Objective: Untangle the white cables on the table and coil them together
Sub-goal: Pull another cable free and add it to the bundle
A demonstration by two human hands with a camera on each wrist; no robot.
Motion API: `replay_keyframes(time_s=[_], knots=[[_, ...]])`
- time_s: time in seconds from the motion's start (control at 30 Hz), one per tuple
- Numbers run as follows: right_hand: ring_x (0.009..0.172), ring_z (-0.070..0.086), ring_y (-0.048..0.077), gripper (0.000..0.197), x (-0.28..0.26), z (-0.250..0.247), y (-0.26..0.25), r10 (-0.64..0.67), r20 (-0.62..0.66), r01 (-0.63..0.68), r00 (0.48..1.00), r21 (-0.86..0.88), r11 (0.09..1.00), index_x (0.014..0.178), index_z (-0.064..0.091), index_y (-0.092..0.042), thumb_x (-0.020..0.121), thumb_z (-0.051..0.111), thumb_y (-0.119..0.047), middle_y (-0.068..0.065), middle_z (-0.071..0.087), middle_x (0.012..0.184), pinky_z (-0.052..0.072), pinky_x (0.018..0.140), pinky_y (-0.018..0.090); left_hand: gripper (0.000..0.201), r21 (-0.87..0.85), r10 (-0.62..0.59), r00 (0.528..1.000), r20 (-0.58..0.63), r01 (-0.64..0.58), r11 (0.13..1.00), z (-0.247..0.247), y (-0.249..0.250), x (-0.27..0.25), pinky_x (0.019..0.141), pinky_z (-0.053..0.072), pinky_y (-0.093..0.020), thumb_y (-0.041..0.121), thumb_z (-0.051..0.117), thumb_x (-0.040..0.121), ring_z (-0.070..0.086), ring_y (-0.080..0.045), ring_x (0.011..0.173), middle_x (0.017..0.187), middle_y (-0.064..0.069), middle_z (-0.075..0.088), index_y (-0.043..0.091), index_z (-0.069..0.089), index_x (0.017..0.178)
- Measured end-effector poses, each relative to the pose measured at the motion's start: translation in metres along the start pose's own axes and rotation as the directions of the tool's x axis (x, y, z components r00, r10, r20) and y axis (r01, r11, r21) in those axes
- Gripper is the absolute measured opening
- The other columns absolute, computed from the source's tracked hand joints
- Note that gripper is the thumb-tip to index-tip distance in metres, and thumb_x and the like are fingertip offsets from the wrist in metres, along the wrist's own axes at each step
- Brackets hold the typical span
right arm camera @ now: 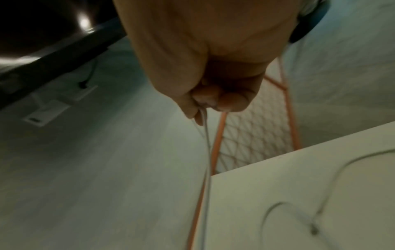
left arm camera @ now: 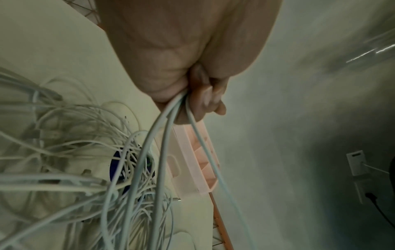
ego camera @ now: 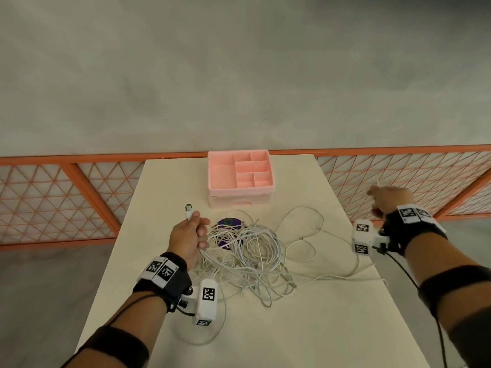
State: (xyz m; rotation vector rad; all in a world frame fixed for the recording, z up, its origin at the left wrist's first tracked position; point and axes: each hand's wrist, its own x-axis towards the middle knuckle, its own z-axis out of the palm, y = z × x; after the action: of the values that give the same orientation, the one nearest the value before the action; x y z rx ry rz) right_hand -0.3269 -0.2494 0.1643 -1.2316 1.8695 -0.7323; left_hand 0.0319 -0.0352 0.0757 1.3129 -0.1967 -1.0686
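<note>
Surface: a pale cream tabletop (ego camera: 305, 328), narrow, running away from the viewer. Beyond its far end and along both sides stands an orange fence (ego camera: 66, 187) with diamond mesh panels. The floor (ego camera: 239, 75) past the fence is grey and mottled.

At the far end of the tabletop stands a pink organiser (ego camera: 240, 176) with several open compartments on top and a drawer front facing the viewer. A round purple disc (ego camera: 228, 223) lies on the tabletop just in front of it, largely covered by cable.

The cables (ego camera: 247, 258), white, lie in a tangled heap at mid-tabletop, over the disc, with loose loops trailing to the right edge and toward the near left.

Left hand (ego camera: 189, 236): fingers curled round several strands at the left side of the heap; a plug (ego camera: 189, 210) sticks up out of the fist. The left wrist view shows three strands leaving the grip.

Right hand (ego camera: 389, 201): raised off the right edge of the tabletop, over the fence, fingertips (right arm camera: 210, 98) pinching one thin strand that hangs down from them toward the tabletop edge. This view is blurred.
</note>
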Motion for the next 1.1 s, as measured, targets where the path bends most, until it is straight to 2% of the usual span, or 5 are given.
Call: replay_keyframes(time_s=[0.1,0.37,0.7,0.93,1.1], knots=[[0.070,0.069,0.030,0.026,0.013,-0.015,0.050,0.213,-0.001,-0.211,0.977,-0.146,0.966,0.074,0.069,0.000,0.087,0.055,-0.017,0.015,0.072,0.065,0.057,0.084,0.051,0.041,-0.090,-0.002,1.000,0.012,0.003,0.996,0.012,0.000,-0.001,0.037,0.025,-0.019,0.035,0.044,0.106,0.026,-0.007,0.037,0.047,0.006,0.032,0.011,0.050,0.073],[0.085,0.073,0.024,0.030,0.019,-0.028,0.135,0.433,0.042,-0.422,0.900,0.332,0.844,0.095,0.065,-0.007,0.100,0.043,-0.026,0.011,0.075,0.094,0.056,0.087,0.044,0.043,-0.216,0.012,0.985,-0.174,-0.050,0.975,0.005,0.011,0.016,0.034,0.020,-0.019,0.036,0.041,0.106,0.021,-0.007,0.035,0.051,0.005,0.028,0.014,0.044,0.070],[0.103,0.066,0.030,0.055,-0.002,0.069,0.087,-0.085,0.167,0.078,0.982,0.054,0.996,0.128,0.059,-0.008,0.085,0.070,-0.041,0.009,0.068,0.112,0.054,0.093,0.049,0.041,-0.221,0.011,0.999,0.046,-0.001,0.975,0.046,0.009,-0.013,0.035,0.024,-0.019,0.035,0.045,0.105,0.024,-0.007,0.039,0.050,0.005,0.030,0.013,0.046,0.070],[0.085,0.063,0.005,0.042,-0.160,0.175,0.014,-0.467,0.801,0.709,0.375,0.077,0.701,0.104,0.063,-0.023,0.081,0.068,-0.057,-0.003,0.071,0.097,0.049,0.079,0.024,0.040,-0.263,0.090,0.988,0.126,-0.054,0.963,0.075,0.034,-0.021,0.040,0.027,-0.021,0.034,0.046,0.105,0.025,-0.008,0.041,0.052,0.005,0.031,0.013,0.048,0.071],[0.063,0.050,0.014,0.041,-0.139,0.178,0.045,-0.437,0.755,0.748,0.490,-0.106,0.656,0.070,0.045,-0.028,0.101,0.036,-0.053,-0.006,0.051,0.068,0.037,0.068,0.031,0.042,-0.334,0.155,0.988,0.023,-0.139,0.932,0.044,0.067,-0.004,0.041,0.027,-0.020,0.038,0.042,0.105,0.026,-0.009,0.040,0.048,0.007,0.032,0.016,0.048,0.071]])
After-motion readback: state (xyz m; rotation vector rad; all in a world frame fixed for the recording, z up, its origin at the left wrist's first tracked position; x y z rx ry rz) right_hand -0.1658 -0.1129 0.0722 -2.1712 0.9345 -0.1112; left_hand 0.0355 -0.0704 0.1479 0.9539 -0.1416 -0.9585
